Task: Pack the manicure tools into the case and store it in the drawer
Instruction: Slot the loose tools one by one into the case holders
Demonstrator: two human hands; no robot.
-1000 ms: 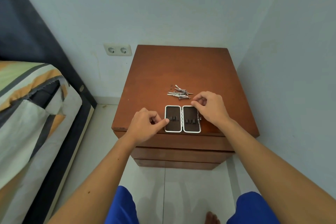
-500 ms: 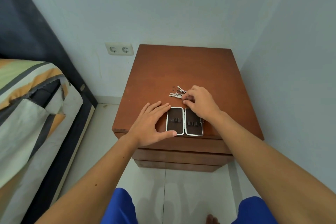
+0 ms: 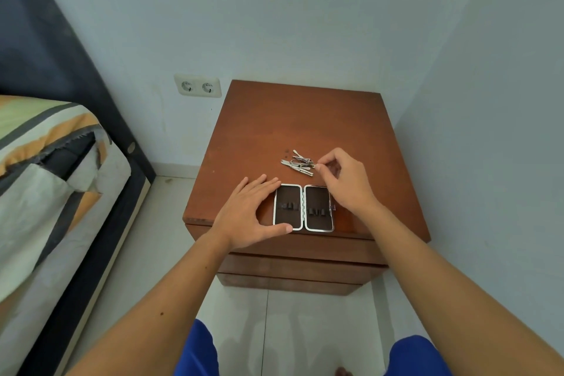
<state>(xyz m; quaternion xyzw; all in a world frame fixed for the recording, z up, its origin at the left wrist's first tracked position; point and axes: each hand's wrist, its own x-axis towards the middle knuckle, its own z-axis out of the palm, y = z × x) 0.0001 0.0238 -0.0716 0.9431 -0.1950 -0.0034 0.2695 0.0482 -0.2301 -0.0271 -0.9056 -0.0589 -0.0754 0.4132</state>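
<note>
The manicure case (image 3: 303,207) lies open flat near the front edge of the brown nightstand (image 3: 305,119), its two dark halves framed in silver, with empty elastic loops. A small pile of metal manicure tools (image 3: 297,163) lies just behind it. My left hand (image 3: 247,214) rests flat on the top against the case's left half, fingers spread, thumb touching its front edge. My right hand (image 3: 341,180) hovers over the case's right half, thumb and forefinger pinched on the right end of one tool in the pile.
Shut drawer fronts (image 3: 299,268) sit below the nightstand top. A bed with a striped cover (image 3: 45,192) stands to the left, a double wall socket (image 3: 197,86) behind. A wall runs close on the right. White floor tiles lie below.
My left hand went from a curled pinch at the case's left edge to lying flat beside it. My right hand left the case's right edge and reached to the tool pile.
</note>
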